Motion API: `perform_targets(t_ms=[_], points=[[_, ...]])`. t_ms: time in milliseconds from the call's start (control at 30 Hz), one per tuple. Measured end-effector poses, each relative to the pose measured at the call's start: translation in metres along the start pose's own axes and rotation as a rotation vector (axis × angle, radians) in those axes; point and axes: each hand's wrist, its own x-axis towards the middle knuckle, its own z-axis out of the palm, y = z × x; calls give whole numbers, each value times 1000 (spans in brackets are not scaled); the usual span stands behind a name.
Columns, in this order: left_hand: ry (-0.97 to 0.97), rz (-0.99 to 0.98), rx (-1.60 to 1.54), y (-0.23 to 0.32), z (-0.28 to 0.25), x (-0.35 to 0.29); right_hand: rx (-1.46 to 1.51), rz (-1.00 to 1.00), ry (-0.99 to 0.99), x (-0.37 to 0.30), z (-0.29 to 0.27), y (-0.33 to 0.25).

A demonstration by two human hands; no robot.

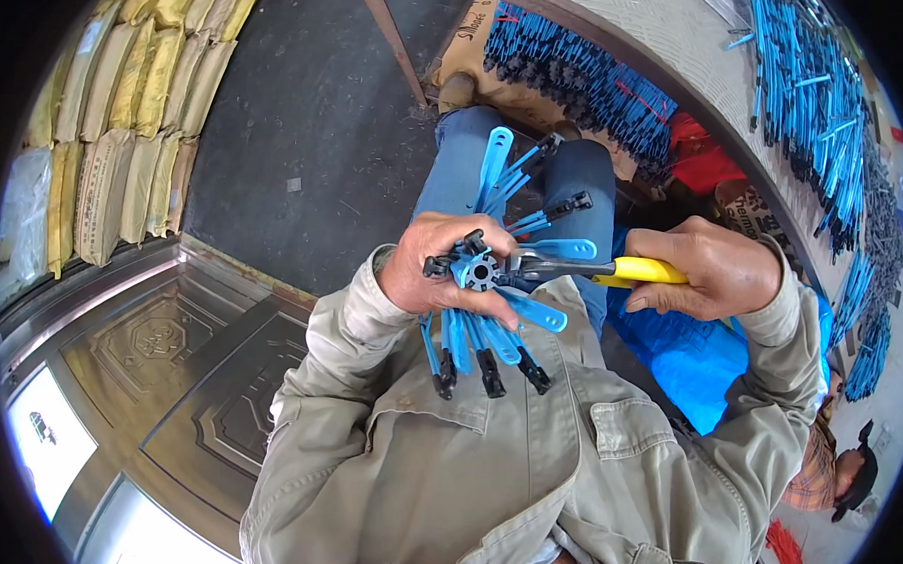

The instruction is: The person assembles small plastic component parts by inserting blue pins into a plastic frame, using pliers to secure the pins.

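The left hand [426, 265] grasps the black hub [467, 273], blue strips [496, 161] fanning around it; off to its right, the right hand [715, 269] clasps yellow-handled pliers [645, 269], their length pointing leftward, nose at the hub's right edge, contact unclear from here.

Around our left-hand grip [418, 255] we see bright-blue, flat plastic strips [565, 249] and a dark-grey, round hub [470, 272]; to its right, yellow-handled metal pliers [645, 269]; above, blue denim trousers [467, 167]; below, a khaki cloth jacket [449, 481]; far lower right, an orange-checked garment [812, 480].
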Motion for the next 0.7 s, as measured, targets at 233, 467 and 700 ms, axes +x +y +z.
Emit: perform_targets(t_ms=[233,467,700], points=[[-45,-67,-43,-4,-1,6,-130,-12,-60,4,-11,-1],[192,-110,-62,-15,-6,6,-163,23,191,18,33,5],[467,-80,-90,15,-40,25,-642,158,1133,23,4,38]])
